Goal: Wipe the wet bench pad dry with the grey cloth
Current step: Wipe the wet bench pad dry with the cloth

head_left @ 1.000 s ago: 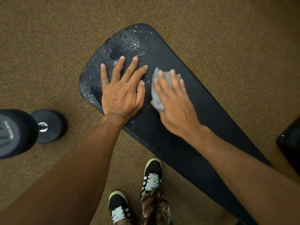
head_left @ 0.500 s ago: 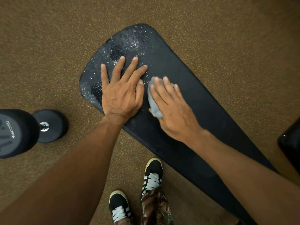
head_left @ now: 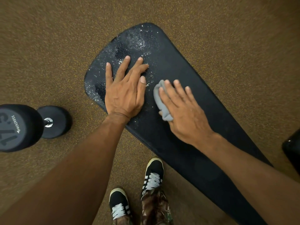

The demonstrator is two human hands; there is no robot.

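Note:
The black bench pad [head_left: 181,65] runs diagonally across the floor, and its far rounded end glistens with water droplets. My left hand [head_left: 125,93] lies flat on the wet part with the fingers spread. To its right, my right hand [head_left: 183,111] presses the bunched grey cloth [head_left: 160,98] onto the pad. The fingers lie across the cloth and the thumb tip peeks out beneath it, so the cloth sits pinched between thumb and index finger. The pad around and behind the right hand looks matte, with few droplets.
A black dumbbell [head_left: 24,125] lies on the brown speckled floor [head_left: 48,46] at the left. My two black-and-white shoes [head_left: 152,176] stand just in front of the pad's near edge. A dark object [head_left: 292,151] shows at the right edge.
My right hand has slid the cloth toward me along the pad, first in against the left hand, then a little away from it. The left hand has stayed put.

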